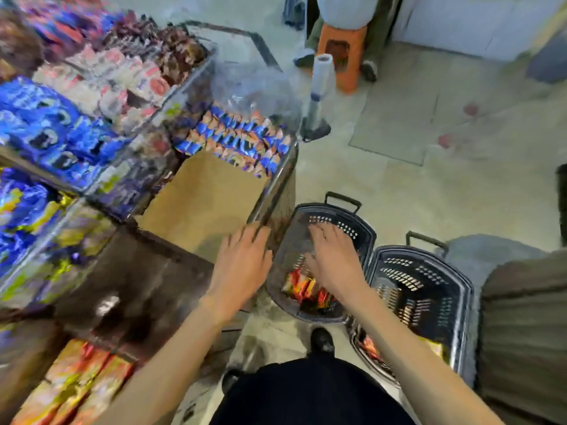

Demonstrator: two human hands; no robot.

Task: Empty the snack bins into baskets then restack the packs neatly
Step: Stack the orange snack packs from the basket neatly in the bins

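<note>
A clear snack bin (277, 179) on the display stand shows a bare cardboard floor (199, 197) in front and rows of blue-and-orange packs (242, 136) at its far end. My left hand (242, 265) hovers open at the bin's near right corner. My right hand (334, 259) is spread open over a dark basket (365, 237) on the floor, above red and orange packs (306, 289) lying in it. A second dark basket (429, 289) stands to its right with a few packs at its near end. The frame is motion-blurred.
Bins of blue, white and brown snack packs (61, 124) fill the stand at left; orange packs (76, 381) sit lower left. A roll on a stand (319, 96) and an orange stool (346, 53) are beyond. Another person's clothing (521, 332) is at right. My shoe (320, 340) is between the baskets.
</note>
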